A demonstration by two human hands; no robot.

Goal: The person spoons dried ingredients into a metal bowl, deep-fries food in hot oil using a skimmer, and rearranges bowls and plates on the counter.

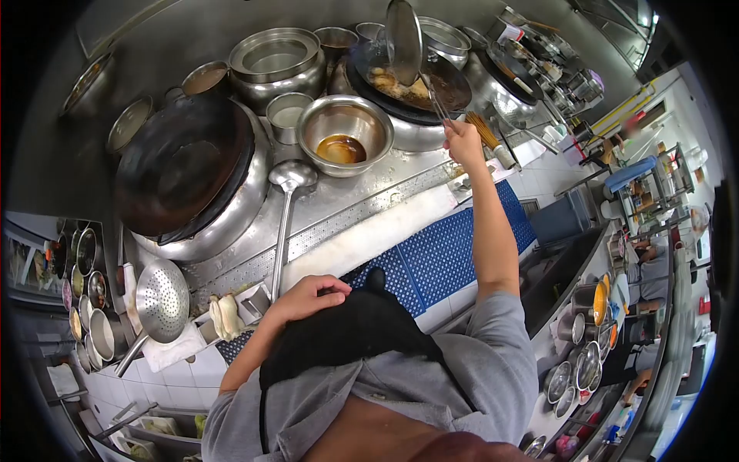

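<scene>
My right hand (464, 145) is closed round the handle of a metal strainer (404, 42), whose bowl stands tilted upright over a wok (454, 86). Pale browned food (396, 86) lies in dark bubbling liquid in that wok. My left hand (312, 299) rests against the black apron (331, 346), fingers curled; whether anything is in them is hidden. Left of the right hand, a steel bowl (377, 127) holds some brown liquid (341, 149). A ladle (292, 175) lies with its handle (282, 246) pointing down beside the left hand.
A large dark wok (181, 165) stands tilted on the left burner. Lidded pots (277, 58) line the back. A perforated skimmer (162, 300) is at the lower left, a bamboo brush (485, 132) beside the right hand. Co-workers (650, 269) are at the far right.
</scene>
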